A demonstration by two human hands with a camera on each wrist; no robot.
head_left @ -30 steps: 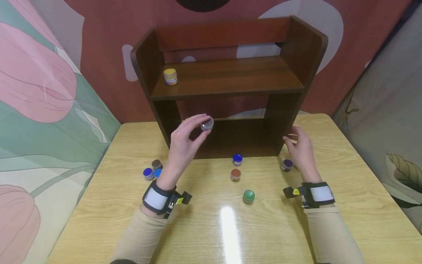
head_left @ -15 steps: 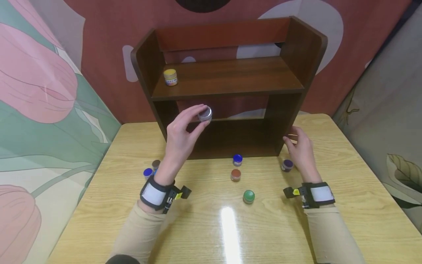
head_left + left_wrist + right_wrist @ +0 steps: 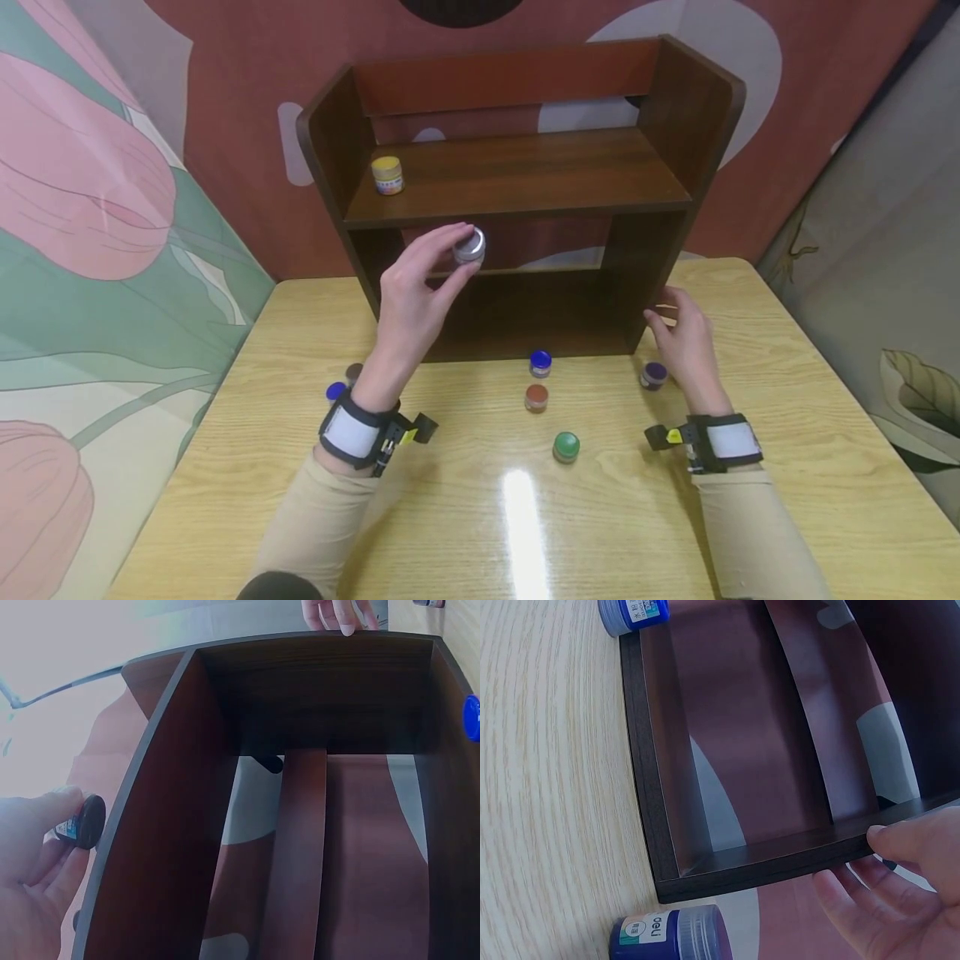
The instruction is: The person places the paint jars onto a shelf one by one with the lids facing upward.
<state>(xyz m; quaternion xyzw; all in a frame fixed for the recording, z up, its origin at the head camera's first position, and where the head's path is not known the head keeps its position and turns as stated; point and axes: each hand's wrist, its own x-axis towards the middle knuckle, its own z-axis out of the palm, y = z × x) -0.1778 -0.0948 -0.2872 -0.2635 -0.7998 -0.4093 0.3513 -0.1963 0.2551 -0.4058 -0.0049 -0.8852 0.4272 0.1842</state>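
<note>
My left hand pinches a small paint jar between thumb and fingers, just below the front edge of the upper board. Its lid looks dark in the left wrist view, where the jar is near the shelf board's edge. My right hand grips the right side panel of the brown wooden shelf, thumb at the front edge and fingers outside, as the right wrist view shows. A purple-lidded paint jar stands beside that hand. On the upper board, at the left, stands a yellow paint jar.
On the table before the shelf stand a blue-lidded jar, a reddish-brown-lidded jar and a green-lidded jar. Left of my left wrist are another blue-lidded jar and a dark-lidded jar, partly hidden.
My left hand has raised the paint jar from in front of the lower opening to nearly the upper board's height. The right hand has stayed in place on the shelf.
</note>
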